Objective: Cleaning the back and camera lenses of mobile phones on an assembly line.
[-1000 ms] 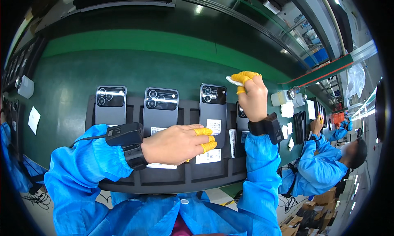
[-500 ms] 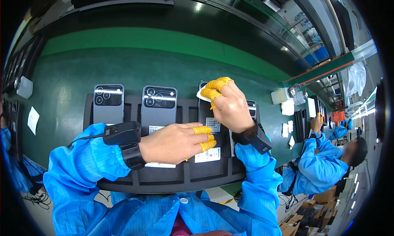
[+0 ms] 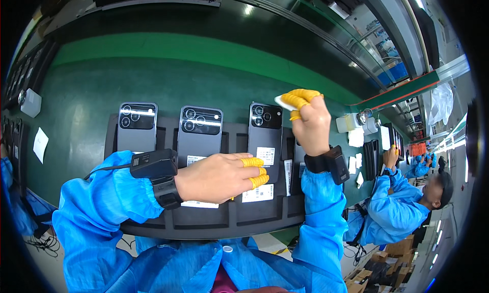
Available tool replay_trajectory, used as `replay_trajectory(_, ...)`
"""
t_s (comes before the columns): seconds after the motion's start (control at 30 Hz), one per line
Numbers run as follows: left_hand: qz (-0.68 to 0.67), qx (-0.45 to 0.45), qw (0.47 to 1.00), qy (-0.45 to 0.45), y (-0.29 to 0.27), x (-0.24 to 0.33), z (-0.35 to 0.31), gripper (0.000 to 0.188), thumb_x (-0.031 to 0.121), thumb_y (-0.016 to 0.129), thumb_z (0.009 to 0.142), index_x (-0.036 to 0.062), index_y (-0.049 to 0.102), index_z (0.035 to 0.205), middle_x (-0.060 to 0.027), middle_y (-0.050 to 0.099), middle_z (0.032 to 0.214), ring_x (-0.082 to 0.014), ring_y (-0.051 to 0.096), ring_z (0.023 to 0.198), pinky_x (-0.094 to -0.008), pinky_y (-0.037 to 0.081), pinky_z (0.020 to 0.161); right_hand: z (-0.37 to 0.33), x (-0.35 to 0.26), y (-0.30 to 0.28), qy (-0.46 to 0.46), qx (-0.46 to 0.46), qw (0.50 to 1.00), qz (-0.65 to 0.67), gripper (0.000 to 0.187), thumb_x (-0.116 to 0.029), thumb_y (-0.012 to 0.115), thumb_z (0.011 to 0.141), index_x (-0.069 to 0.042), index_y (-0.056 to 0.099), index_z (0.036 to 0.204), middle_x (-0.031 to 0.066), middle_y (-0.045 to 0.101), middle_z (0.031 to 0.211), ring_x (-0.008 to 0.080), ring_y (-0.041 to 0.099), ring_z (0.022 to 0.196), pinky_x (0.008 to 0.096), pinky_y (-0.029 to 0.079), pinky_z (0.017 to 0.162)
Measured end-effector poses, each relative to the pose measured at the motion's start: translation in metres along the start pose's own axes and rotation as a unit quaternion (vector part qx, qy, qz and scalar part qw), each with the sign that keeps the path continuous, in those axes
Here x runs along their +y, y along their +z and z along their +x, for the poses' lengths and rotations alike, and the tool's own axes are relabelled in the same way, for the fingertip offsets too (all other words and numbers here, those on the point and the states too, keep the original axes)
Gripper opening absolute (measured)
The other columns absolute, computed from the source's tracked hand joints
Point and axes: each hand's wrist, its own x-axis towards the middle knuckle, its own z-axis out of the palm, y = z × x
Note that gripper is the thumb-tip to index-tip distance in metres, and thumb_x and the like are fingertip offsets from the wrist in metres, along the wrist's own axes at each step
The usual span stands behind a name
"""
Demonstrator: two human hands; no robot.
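My left hand (image 3: 219,177) lies palm down with its fingers stretched out, and yellow finger cots cover several of them. Its fingertips rest at the lower left edge of a dark grey phone (image 3: 261,138), which lies back up in a black tray (image 3: 201,217). Above and to the right of that phone, my right hand (image 3: 311,121) is raised, pinching a folded white cloth (image 3: 284,103) between cotted fingers. The cloth is apart from the phone. Two more grey phones, one at the far left (image 3: 136,135) and one in the middle (image 3: 199,140), show their camera blocks.
Another phone (image 3: 299,153) sits partly behind my right wrist. White labels (image 3: 258,193) lie in the tray. Right of it are dispenser bottles (image 3: 348,122) and paper pieces (image 3: 352,164). A bottle (image 3: 31,103) and paper (image 3: 41,145) stand left. A co-worker (image 3: 395,211) sits at right.
My right hand has lifted the cloth off the third phone's camera area and moved right, uncovering the phone's upper part. My left hand has stayed in place.
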Motion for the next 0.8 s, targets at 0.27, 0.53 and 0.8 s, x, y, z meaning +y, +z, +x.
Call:
replay_trajectory(0.27, 0.0, 0.006, 1.0, -0.006, -0.004, 0.001, -0.002, 0.046, 0.014, 0.063, 0.08, 0.003, 0.061, 0.124, -0.01, 0.063, 0.125, -0.0256, 0.061, 0.119, -0.0348, 0.042, 0.112, -0.004, -0.008, 0.009, -0.091, -0.07, 0.993, -0.04, 0.021, 0.005, 0.068, 0.062, -0.001, 0.074, 0.081, 0.0115, 0.066, 0.086, 0.0292, 0.062, 0.081, 0.0377, 0.054, 0.071)
replay_trajectory(0.53, -0.009, 0.01, 1.0, 0.002, -0.001, 0.0, 0.0, 0.048, 0.014, 0.065, 0.078, 0.0035, 0.06, 0.124, -0.0098, 0.063, 0.123, -0.0247, 0.061, 0.118, -0.0349, 0.041, 0.112, -0.002, -0.004, 0.002, -0.024, -0.003, 1.0, -0.016, 0.027, 0.005, 0.066, 0.066, -0.003, 0.076, 0.089, 0.0127, 0.066, 0.093, 0.0318, 0.062, 0.082, 0.0391, 0.054, 0.072)
replay_trajectory(0.8, -0.004, 0.004, 1.0, -0.005, -0.003, 0.001, -0.002, 0.048, 0.014, 0.065, 0.078, 0.0038, 0.059, 0.125, -0.0096, 0.062, 0.125, -0.0245, 0.061, 0.119, -0.0351, 0.041, 0.113, 0.003, -0.009, 0.0, -0.099, -0.08, 0.991, -0.034, 0.026, 0.008, 0.063, 0.06, -0.002, 0.073, 0.082, 0.0125, 0.066, 0.092, 0.031, 0.061, 0.08, 0.0402, 0.053, 0.07)
